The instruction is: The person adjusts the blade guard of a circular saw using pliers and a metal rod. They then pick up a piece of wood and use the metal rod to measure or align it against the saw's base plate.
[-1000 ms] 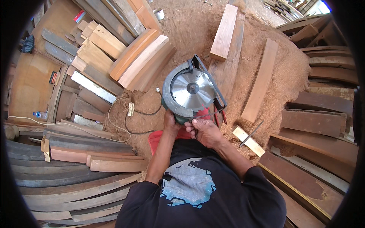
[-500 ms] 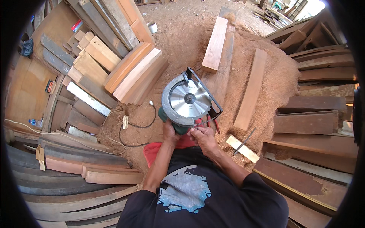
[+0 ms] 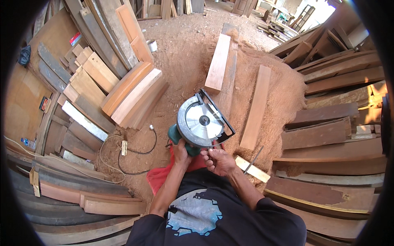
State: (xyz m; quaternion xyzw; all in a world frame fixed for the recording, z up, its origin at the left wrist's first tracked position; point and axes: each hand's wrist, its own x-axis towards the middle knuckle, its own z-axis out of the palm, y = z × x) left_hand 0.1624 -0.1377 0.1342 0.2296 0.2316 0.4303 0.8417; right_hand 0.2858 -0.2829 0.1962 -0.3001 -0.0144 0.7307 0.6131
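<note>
A circular saw [image 3: 180, 133] with a green body is held up in front of me, its round toothed blade [image 3: 199, 125] and metal base plate turned upward. My left hand [image 3: 182, 153] is wrapped around the green body from below. Close to the saw's lower right edge, my right hand [image 3: 220, 162] is closed, thumb and fingers pinched together. Whatever sits between those fingertips is too small to make out. Red cloth [image 3: 161, 174] lies beneath the saw, at my lap.
A long plank [image 3: 256, 106] and a thick timber piece [image 3: 218, 63] lie ahead on the sawdust. At right, a dark file-like bar [image 3: 254, 159] crosses a short pale block [image 3: 257, 171]. A black cord [image 3: 154, 141] loops at left. Stacked boards [image 3: 135, 96] line both sides.
My view has tipped upward and shifted right, so the surroundings sit lower and further left. The saw has tilted slightly. My right hand has turned, its fingers more curled, still beside the saw.
</note>
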